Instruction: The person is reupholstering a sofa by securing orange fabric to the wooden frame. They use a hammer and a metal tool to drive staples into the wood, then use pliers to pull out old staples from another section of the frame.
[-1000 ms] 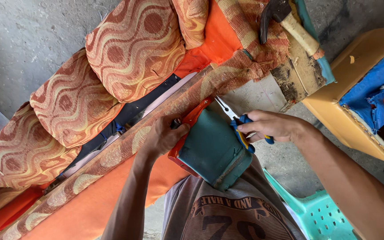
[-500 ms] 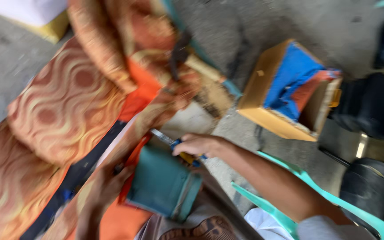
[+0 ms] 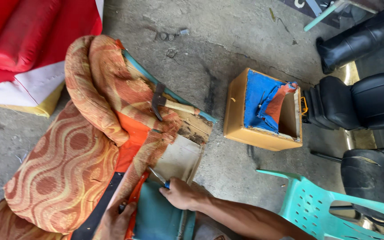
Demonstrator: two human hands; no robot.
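The right hand [image 3: 179,194] grips the pliers [image 3: 158,177]; the left hand [image 3: 116,218] pinches the orange cloth [image 3: 134,178]. Pulling hard could rip the cloth.

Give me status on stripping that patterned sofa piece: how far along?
Done: part of the orange patterned cover is peeled back, baring the wood frame. In hand: right hand works pliers at the fabric edge; left hand grips it. Left: most fabric remains attached.

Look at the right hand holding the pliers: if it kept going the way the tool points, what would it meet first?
The right hand points its pliers up-left; their tips already seem to touch the orange patterned fabric edge, so probably that, though depth is unclear.
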